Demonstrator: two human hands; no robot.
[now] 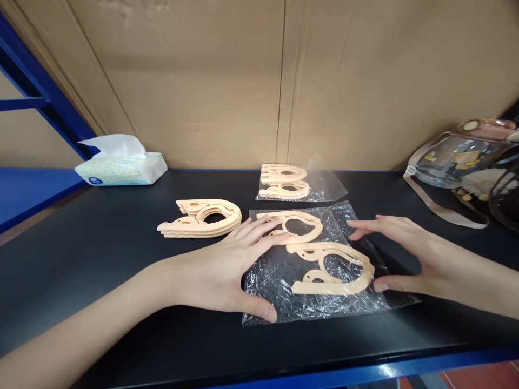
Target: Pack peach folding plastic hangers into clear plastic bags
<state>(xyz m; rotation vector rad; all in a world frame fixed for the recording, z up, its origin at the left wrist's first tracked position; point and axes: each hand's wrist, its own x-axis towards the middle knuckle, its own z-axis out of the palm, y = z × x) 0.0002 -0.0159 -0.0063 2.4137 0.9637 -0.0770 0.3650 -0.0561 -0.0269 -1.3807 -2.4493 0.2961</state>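
Note:
A clear plastic bag (275, 275) lies flat on the black tabletop with cream folding hangers in it. One folded hanger (343, 289) is at the bag's front right, and another folded hanger (312, 233) sits behind it. My left hand (227, 265) rests on the bag's left side, fingers spread over the rear hanger and thumb near the front edge. At the bag's right side is my right hand (409, 259), fingers apart, its thumb close to the front hanger's curved end. Left of the bag lies a stack of bare folded hangers (219, 229).
Behind the bag lies another clear bag (326, 186) holding folded hangers (286, 175). A tissue pack (121, 167) stands at the back left. On the right are a clear bottle (450, 156) and its strap (446, 213). Cardboard (203, 81) stands along the back.

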